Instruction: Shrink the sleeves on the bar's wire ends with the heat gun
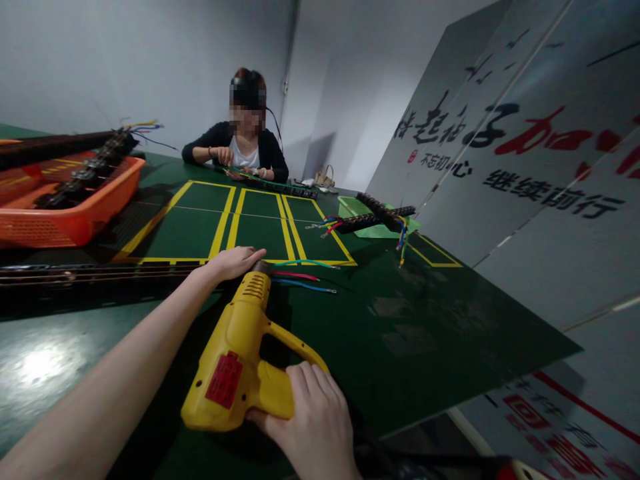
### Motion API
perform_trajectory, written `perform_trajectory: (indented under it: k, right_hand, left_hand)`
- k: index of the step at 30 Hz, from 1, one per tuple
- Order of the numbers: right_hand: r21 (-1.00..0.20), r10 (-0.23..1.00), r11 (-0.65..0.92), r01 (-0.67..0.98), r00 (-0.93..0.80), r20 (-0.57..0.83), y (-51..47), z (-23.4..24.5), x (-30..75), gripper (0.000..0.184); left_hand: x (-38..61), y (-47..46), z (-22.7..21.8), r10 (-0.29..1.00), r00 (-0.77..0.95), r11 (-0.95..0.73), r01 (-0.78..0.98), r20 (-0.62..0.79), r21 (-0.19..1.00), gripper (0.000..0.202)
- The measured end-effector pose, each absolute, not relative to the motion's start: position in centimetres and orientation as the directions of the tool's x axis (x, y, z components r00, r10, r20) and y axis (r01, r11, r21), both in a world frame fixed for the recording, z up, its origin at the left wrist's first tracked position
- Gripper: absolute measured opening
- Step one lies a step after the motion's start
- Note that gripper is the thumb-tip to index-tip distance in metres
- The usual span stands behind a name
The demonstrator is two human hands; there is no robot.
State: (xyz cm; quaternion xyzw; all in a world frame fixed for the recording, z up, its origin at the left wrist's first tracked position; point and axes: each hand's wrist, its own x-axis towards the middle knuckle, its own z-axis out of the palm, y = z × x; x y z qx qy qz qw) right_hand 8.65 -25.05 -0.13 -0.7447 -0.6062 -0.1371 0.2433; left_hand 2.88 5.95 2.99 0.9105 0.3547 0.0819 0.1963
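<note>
My right hand [316, 412] is wrapped round the handle of a yellow heat gun [235, 360] with a red label on its side. Its metal nozzle [261, 267] points away from me, at the end of a long black strip [100, 285] lying across the table. Over that end rests my left hand [233, 262], its fingers closed on the strip close to the nozzle; the undersides of the fingers are hidden. Green [310, 264], red [295, 275] and blue wires [307, 286] with metal lugs come out to the right of the nozzle.
An orange basket [105, 207] with black strips stands at the left. A green basket [385, 230] carries crossed black strips [375, 215] with coloured wires. Yellow tape [225, 220] marks the green table [450, 347]. Across it, a co-worker [240, 143] handles another wired strip [280, 189].
</note>
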Motion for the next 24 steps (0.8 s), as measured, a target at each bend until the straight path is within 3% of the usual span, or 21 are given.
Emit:
perform_trajectory:
  k: [17, 24]
  right_hand:
    - [-0.204, 0.879, -0.111, 0.973, 0.192, 0.436, -25.9, 0.3, 14.1, 0.051]
    - [-0.170, 0.864, -0.169, 0.971, 0.230, 0.448, -27.2, 0.2, 15.7, 0.049]
  left_hand:
    - [2.8, 5.7, 3.1, 0.683, 0.730, -0.672, 0.631, -0.003, 0.389, 0.069]
    - [2.8, 6.1, 2.8, 0.600, 0.799, -0.748, 0.545, 0.035, 0.378, 0.063]
